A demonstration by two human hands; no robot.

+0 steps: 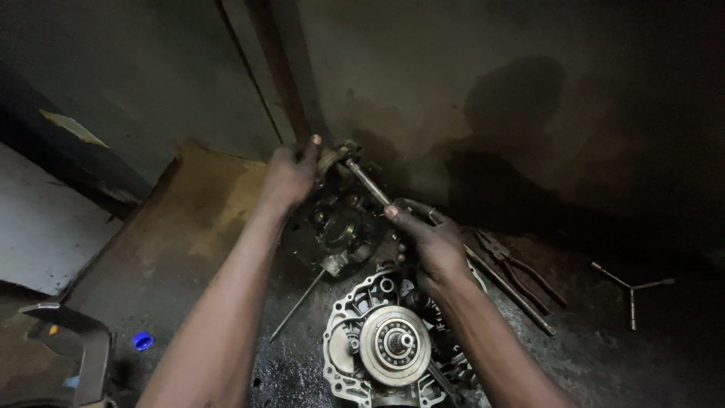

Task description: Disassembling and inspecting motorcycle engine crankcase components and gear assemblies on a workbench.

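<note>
My left hand grips the top of a dark, oily engine part that stands tilted on the floor by the wall. In my right hand is the handle of a metal wrench, its far end set on a fitting at the top of the part, beside my left fingers. Close to me lies a silver engine casing with a round bearing hub in its middle, just below my right wrist.
Pliers with dark red handles and a long rod lie right of my right hand. A three-arm T-wrench lies farther right. A thin rod and a blue cap lie on the oily floor at left. A concrete wall rises behind.
</note>
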